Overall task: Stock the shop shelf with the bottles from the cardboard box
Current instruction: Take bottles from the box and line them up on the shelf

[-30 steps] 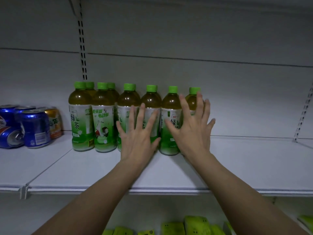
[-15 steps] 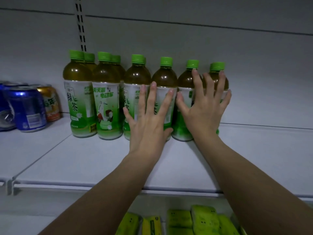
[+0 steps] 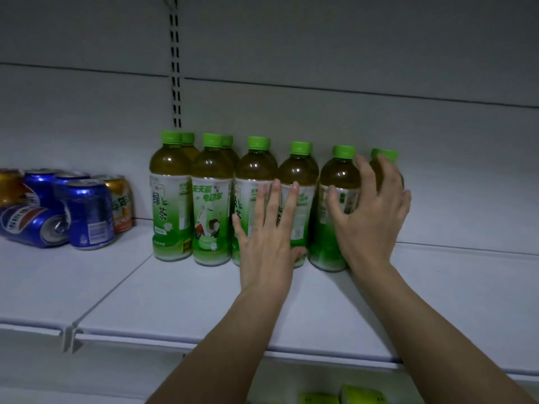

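Left hand [image 3: 267, 228] flat, right hand [image 3: 372, 211] cupping bottles [image 3: 339, 211]

A shop: white slotted retail shelf [image 3: 204, 301] stocked with rows of green-tea bottles [image 3: 211, 199] and drink cans [image 3: 87, 214].

Green tea bottles [image 3: 171, 196] stand upright in a tight row near the back of the white shelf [image 3: 180, 298], each with a bright green cap, amber-brown liquid showing above a white-and-green label with Chinese characters. Six stand along the front, touching or nearly so, and green caps of more bottles peek out behind the leftmost ones. The rightmost bottle [image 3: 384, 158] is mostly hidden, only its cap and shoulder showing
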{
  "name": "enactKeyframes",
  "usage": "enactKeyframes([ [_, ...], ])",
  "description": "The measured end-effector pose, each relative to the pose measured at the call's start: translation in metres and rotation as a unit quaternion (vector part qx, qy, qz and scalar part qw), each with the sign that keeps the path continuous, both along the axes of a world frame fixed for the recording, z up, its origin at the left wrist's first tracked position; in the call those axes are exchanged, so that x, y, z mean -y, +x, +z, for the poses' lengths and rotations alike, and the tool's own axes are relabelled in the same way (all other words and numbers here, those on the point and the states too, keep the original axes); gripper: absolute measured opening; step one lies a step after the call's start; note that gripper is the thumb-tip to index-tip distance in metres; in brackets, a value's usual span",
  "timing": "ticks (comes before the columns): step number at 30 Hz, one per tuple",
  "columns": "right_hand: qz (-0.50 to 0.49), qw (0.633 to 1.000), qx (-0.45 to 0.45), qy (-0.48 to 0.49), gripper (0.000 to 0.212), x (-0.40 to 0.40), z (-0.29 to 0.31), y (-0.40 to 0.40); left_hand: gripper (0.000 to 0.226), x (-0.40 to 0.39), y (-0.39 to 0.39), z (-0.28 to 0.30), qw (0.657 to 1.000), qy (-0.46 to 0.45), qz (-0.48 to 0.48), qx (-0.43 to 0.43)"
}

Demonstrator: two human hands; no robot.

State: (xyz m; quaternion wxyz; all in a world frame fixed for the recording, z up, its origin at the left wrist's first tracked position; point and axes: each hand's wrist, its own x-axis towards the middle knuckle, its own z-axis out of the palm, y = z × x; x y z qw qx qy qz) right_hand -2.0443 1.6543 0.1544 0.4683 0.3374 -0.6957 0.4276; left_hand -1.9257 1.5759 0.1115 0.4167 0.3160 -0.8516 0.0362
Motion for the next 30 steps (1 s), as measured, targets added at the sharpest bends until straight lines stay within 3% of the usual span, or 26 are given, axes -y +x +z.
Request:
enactKeyframes([
  [3, 0.052, 0.996, -0.070, -0.017, 0.051, 0.008, 0.006, 0.030, 0.118, 0.004, -0.001, -0.002, 1.000, 0.016, 0.000, -0.006],
  [5, 0.101, 0.989, -0.104, 0.012, 0.049, 0.022, 0.008, 0.054, 0.101, 0.005, -0.001, -0.003, 1.000, 0.020, -0.012, -0.012],
  [8, 0.134, 0.985, -0.101, 0.049, 0.046, 0.040, 0.013, 0.070, 0.087, 0.003, 0.001, -0.001, 0.995, 0.051, -0.067, -0.054],
  [11, 0.159, 0.984, -0.048, 0.060, 0.044, 0.053, 0.015, 0.064, 0.088, 0.000, 0.007, 0.005, 0.950, 0.121, -0.167, -0.232],
  [14, 0.135, 0.986, -0.054, 0.081, 0.043, 0.065, 0.003, 0.053, 0.083, 0.003, 0.014, 0.005, 0.887, 0.178, -0.145, -0.400],
  [18, 0.081, 0.988, -0.112, 0.066, 0.043, 0.077, -0.012, 0.040, 0.068, 0.010, 0.013, 0.004, 0.906, 0.183, -0.069, -0.375],
  [26, 0.034, 0.987, -0.135, 0.082, 0.041, 0.077, -0.014, 0.035, 0.049, 0.000, 0.026, 0.008, 0.909, 0.189, -0.046, -0.368],
  [30, 0.044, 0.988, -0.117, 0.091, 0.043, 0.075, -0.013, 0.038, 0.053, 0.006, 0.050, 0.014, 0.941, 0.065, 0.021, -0.332],
])
